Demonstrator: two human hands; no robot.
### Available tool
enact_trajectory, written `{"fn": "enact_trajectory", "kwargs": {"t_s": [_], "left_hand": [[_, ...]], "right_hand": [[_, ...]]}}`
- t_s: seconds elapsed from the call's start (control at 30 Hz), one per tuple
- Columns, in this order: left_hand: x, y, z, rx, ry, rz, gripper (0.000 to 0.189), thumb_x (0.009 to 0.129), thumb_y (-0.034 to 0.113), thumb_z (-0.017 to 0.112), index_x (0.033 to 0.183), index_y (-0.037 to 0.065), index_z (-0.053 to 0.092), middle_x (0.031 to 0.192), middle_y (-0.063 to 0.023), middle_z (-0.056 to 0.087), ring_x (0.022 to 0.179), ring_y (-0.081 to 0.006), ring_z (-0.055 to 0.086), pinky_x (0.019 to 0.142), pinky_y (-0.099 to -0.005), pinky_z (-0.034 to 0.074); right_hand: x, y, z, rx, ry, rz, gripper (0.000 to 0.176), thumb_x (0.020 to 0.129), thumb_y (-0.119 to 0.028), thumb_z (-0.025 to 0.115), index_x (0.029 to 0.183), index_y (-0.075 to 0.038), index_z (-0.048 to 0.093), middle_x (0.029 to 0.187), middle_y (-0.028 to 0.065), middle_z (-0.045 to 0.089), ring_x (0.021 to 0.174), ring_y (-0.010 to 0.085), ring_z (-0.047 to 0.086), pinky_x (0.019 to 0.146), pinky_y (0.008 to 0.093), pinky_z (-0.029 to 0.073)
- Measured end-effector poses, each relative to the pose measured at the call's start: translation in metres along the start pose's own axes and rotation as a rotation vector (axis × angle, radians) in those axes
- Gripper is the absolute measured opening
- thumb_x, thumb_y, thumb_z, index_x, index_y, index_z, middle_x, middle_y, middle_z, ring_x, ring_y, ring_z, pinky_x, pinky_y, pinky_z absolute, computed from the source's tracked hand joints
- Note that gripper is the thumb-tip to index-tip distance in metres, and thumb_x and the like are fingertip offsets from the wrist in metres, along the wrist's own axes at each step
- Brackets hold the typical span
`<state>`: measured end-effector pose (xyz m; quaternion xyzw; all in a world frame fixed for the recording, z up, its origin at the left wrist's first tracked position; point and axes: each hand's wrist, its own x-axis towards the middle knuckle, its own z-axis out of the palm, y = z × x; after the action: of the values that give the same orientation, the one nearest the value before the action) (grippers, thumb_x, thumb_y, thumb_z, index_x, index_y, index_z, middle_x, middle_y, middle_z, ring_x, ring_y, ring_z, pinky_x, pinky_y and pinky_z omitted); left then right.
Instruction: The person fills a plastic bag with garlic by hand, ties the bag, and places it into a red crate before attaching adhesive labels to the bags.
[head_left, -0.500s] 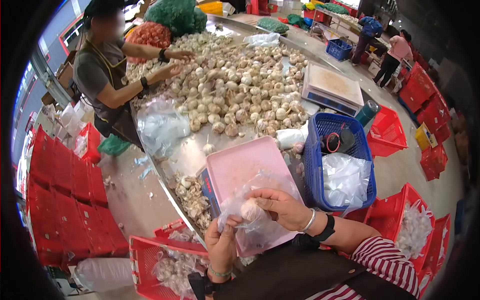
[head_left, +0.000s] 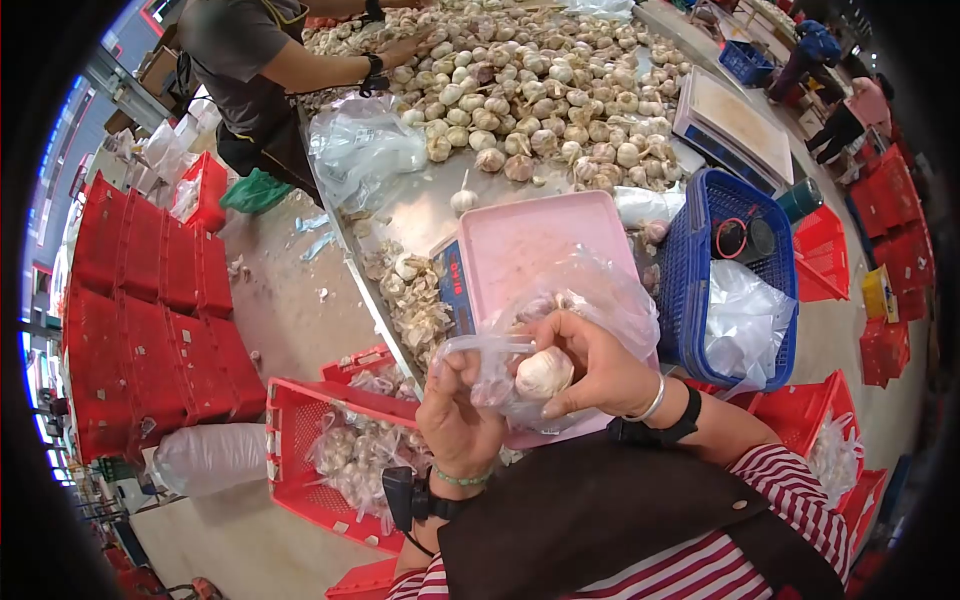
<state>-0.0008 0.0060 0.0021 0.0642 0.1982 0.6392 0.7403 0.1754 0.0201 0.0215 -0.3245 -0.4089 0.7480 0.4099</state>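
Garlic bulb [head_left: 544,373]: round, papery white; was gripped in the right hand [head_left: 600,368] at the bag's mouth.
Plastic bag [head_left: 600,300]: thin, clear, crinkled; rim was pinched by the left hand [head_left: 458,420].
Pink tray [head_left: 525,245]: smooth, rectangular; was seen beneath.

The clear plastic bag [head_left: 590,300] blurs whatever lies inside it, so its bulbs cannot be counted. The right hand [head_left: 600,365] covers the back of the garlic bulb [head_left: 543,373] it grips. The left hand [head_left: 458,415], pinching the bag's mouth, has its fingertips lost in folded film. A pink tray [head_left: 530,245] hides nearly all of the scale [head_left: 452,285] beneath it, and the scale's display is too small to read. The top edge cuts off the co-worker [head_left: 240,50] above the shoulders and the far part of the garlic heap [head_left: 540,90] on the worktop [head_left: 420,215]. Dark round items [head_left: 745,238] in the blue basket [head_left: 690,300] are too small to name.
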Motion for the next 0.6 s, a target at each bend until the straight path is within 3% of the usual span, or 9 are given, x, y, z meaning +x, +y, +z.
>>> {"fn": "enact_trajectory", "kwargs": {"t_s": [0.03, 0.13, 0.23, 0.27, 0.33, 0.37, 0.43, 0.53, 0.6], "left_hand": [[0.0, 0.001, 0.0, 0.002, 0.002, 0.0, 0.015, 0.092, 0.023, 0.05, 0.089, 0.008, 0.05, 0.08, -0.0015, 0.047, 0.078, -0.0159, 0.048, 0.075, -0.0321, 0.043], [-0.004, 0.003, 0.0, 0.001, -0.051, 0.024, 0.016, 0.092, 0.025, 0.052, 0.092, 0.009, 0.052, 0.081, -0.0013, 0.049, 0.078, -0.0149, 0.049, 0.074, -0.0314, 0.043], [-0.005, 0.004, -0.001, 0.148, -0.056, 0.113, 0.013, 0.09, 0.024, 0.055, 0.096, 0.013, 0.055, 0.086, -0.0018, 0.051, 0.082, -0.016, 0.052, 0.076, -0.0336, 0.046], [-0.004, 0.002, 0.0, 0.177, -0.045, 0.153, 0.017, 0.09, 0.025, 0.056, 0.098, 0.011, 0.055, 0.089, -0.0033, 0.051, 0.086, -0.0176, 0.053, 0.08, -0.0368, 0.046], [-0.004, 0.0, 0.011, 0.357, -0.105, 0.264, 0.021, 0.088, 0.025, 0.059, 0.1, 0.008, 0.056, 0.091, -0.0063, 0.051, 0.088, -0.0193, 0.054, 0.08, -0.0368, 0.047], [-0.005, -0.001, 0.011, 0.353, -0.12, 0.248, 0.021, 0.088, 0.025, 0.059, 0.1, 0.008, 0.056, 0.091, -0.0063, 0.051, 0.088, -0.0193, 0.054, 0.08, -0.0368, 0.047], [-0.007, 0.001, 0.008, 0.509, -0.28, 0.221, 0.021, 0.086, 0.022, 0.061, 0.1, 0.007, 0.058, 0.092, -0.0092, 0.051, 0.087, -0.0205, 0.054, 0.075, -0.0344, 0.048], [0.0, 0.008, 0.007, 0.729, -0.63, 0.302, 0.027, 0.084, 0.019, 0.062, 0.103, 0.002, 0.054, 0.092, -0.0109, 0.052, 0.081, -0.02, 0.056, 0.068, -0.0314, 0.048], [-0.009, 0.002, 0.028, 0.472, -0.133, 0.117, 0.028, 0.083, 0.018, 0.064, 0.103, 0.001, 0.056, 0.084, -0.0064, 0.053, 0.077, -0.0134, 0.052, 0.07, -0.0289, 0.045]], "right_hand": [[-0.001, -0.002, 0.002, 0.185, -0.032, 0.054, 0.055, 0.062, 0.004, 0.078, 0.108, -0.005, 0.049, 0.116, 0.0056, 0.05, 0.109, 0.0144, 0.05, 0.095, 0.0301, 0.042], [-0.001, 0.011, -0.006, 0.334, -0.09, 0.142, 0.063, 0.064, 0.003, 0.077, 0.118, -0.003, 0.046, 0.118, 0.0073, 0.051, 0.111, 0.0148, 0.05, 0.096, 0.0304, 0.042], [-0.005, 0.006, 0.001, 0.247, -0.129, 0.202, 0.073, 0.067, 0.002, 0.076, 0.129, -0.001, 0.038, 0.123, 0.0093, 0.049, 0.113, 0.0152, 0.049, 0.096, 0.03, 0.041], [-0.006, 0.006, 0.001, 0.12, -0.183, 0.239, 0.081, 0.068, -0.006, 0.077, 0.135, 0.001, 0.032, 0.127, 0.0095, 0.047, 0.114, 0.0164, 0.048, 0.096, 0.0289, 0.04], [-0.009, -0.002, 0.004, -0.113, -0.199, 0.167, 0.074, 0.068, -0.017, 0.08, 0.128, 0.002, 0.042, 0.12, 0.008, 0.052, 0.109, 0.0157, 0.051, 0.091, 0.028, 0.043], [-0.008, -0.004, 0.004, -0.116, -0.179, 0.158, 0.074, 0.068, -0.017, 0.08, 0.128, 0.002, 0.042, 0.12, 0.008, 0.052, 0.109, 0.0157, 0.051, 0.091, 0.028, 0.043], [-0.008, -0.01, 0.004, -0.436, -0.105, 0.111, 0.067, 0.066, -0.025, 0.081, 0.118, 0.002, 0.049, 0.109, 0.007, 0.056, 0.103, 0.0146, 0.053, 0.085, 0.0274, 0.044], [-0.012, -0.007, -0.001, -0.406, -0.015, 0.151, 0.056, 0.065, -0.026, 0.082, 0.107, 0.0, 0.054, 0.102, 0.0073, 0.059, 0.097, 0.0136, 0.055, 0.081, 0.0266, 0.044], [-0.019, -0.008, 0.001, -0.34, 0.015, 0.106, 0.051, 0.07, -0.02, 0.078, 0.109, -0.002, 0.051, 0.103, 0.0088, 0.059, 0.099, 0.0165, 0.058, 0.083, 0.0272, 0.046]]}}
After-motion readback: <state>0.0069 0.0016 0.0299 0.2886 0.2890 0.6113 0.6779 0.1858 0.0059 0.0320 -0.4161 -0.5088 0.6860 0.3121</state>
